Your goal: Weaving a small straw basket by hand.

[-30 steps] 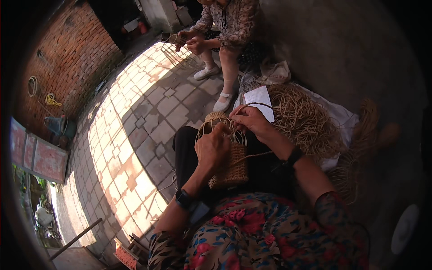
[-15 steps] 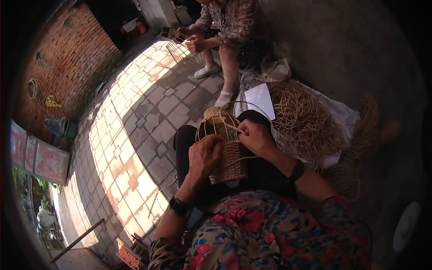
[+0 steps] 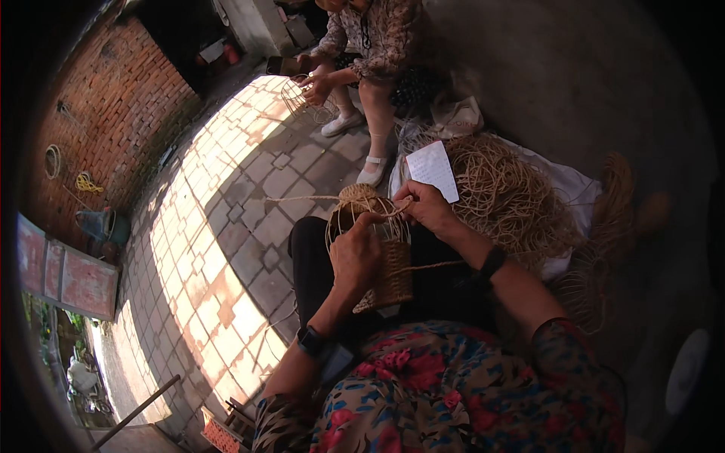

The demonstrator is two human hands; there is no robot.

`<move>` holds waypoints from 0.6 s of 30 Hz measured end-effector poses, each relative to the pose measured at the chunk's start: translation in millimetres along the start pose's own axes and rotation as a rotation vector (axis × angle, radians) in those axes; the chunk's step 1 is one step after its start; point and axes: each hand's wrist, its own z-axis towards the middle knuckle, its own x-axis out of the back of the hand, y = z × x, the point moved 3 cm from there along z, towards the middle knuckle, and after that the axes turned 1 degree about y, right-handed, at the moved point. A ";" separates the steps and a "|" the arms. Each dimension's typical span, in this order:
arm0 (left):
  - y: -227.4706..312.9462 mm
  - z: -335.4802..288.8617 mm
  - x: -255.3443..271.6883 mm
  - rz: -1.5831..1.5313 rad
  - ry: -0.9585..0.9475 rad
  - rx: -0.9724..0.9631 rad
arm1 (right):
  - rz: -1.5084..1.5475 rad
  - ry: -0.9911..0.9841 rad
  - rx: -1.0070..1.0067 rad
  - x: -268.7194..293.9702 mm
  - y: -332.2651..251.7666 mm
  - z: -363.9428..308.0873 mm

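A partly woven basket [image 3: 394, 276] of tan twisted cord rests on my lap, with bare wire ribs rising to a woven knob-like end. My left hand [image 3: 356, 253] is closed at its left side, thumb and fingers pinching the cord by the ribs. At the upper right of the ribs, my right hand [image 3: 427, 205] pinches the same tan cord [image 3: 303, 198], whose loose length sticks out leftward past the woven end. Another strand [image 3: 438, 266] trails from the woven wall to the right, under my right wrist. My fingers hide part of the ribs.
A heap of tan cord [image 3: 506, 200] lies on a white sheet at the right, a written paper [image 3: 433, 171] on its edge. Ahead, a seated person [image 3: 370, 45] holds a wire frame [image 3: 298, 94] and a dark phone-like object. Paving [image 3: 249, 189] spreads leftward to a brick wall [image 3: 113, 98].
My right hand has moved up slightly, and the cord end now points out to the left. My left hand has risen a little toward it. The other person now holds up a dark flat object.
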 end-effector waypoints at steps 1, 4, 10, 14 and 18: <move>-1.2 -1.3 0.1 -0.014 0.047 -0.004 | -0.269 0.001 0.015 -5.9 -15.1 -2.3; -7.7 -3.0 0.6 -0.091 0.147 0.039 | -0.861 0.154 0.340 -23.2 -15.5 0.7; -31.0 -6.9 5.9 -0.262 0.139 0.199 | -0.532 0.174 0.103 -35.9 -10.2 4.7; -37.0 -7.7 7.6 -0.284 0.128 0.153 | -0.322 0.192 -0.042 -17.9 -9.9 -32.3; -29.2 -9.3 10.5 -0.252 0.108 0.090 | -0.871 0.253 0.177 6.0 -4.3 -66.2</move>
